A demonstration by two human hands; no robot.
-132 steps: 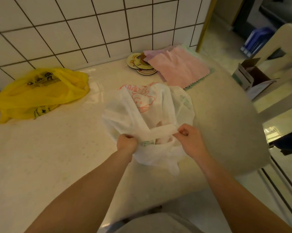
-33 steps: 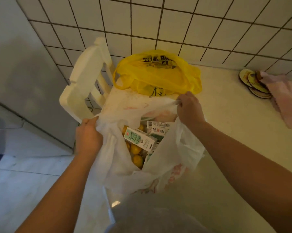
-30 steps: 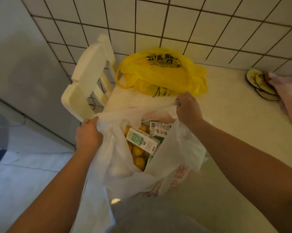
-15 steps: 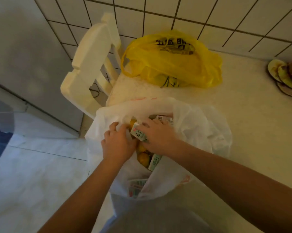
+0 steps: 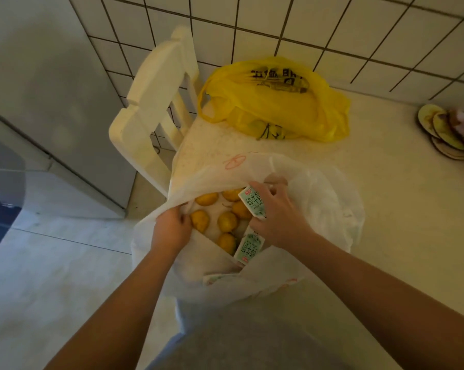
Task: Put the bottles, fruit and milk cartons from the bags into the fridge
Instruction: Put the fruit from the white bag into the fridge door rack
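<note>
White tiles (image 5: 332,36) back this kitchen corner, and everything is placed from the white bag (image 5: 318,198) in the middle. Far to the bag's left stands a grey appliance (image 5: 52,89), probably the fridge. The pale surface (image 5: 399,196) spreads behind and to the right of the bag and seems to end under the bag's left side, so part of the bag looks to overhang the floor. A white chair (image 5: 150,102) stands behind and left of the bag. A yellow bag (image 5: 273,102) lies right behind it, with its contents hidden.

The left hand (image 5: 172,231) grips the bag's left rim and pulls the mouth open. The right hand (image 5: 278,217) is inside the mouth, fingers curled round a milk carton (image 5: 252,202). A second carton (image 5: 248,248) leans at the near side, below that hand. Several yellow fruit (image 5: 226,221) lie loose in the bottom, between the two hands. Coasters (image 5: 439,129) sit well off to the right and behind.

The likely risk is the overhang. If the left hand lets go as the carton is lifted, the bag could sag off the edge and spill fruit onto the floor. A sharp tug on the thin plastic could also tear it, and the leaning carton may topple among the fruit.
</note>
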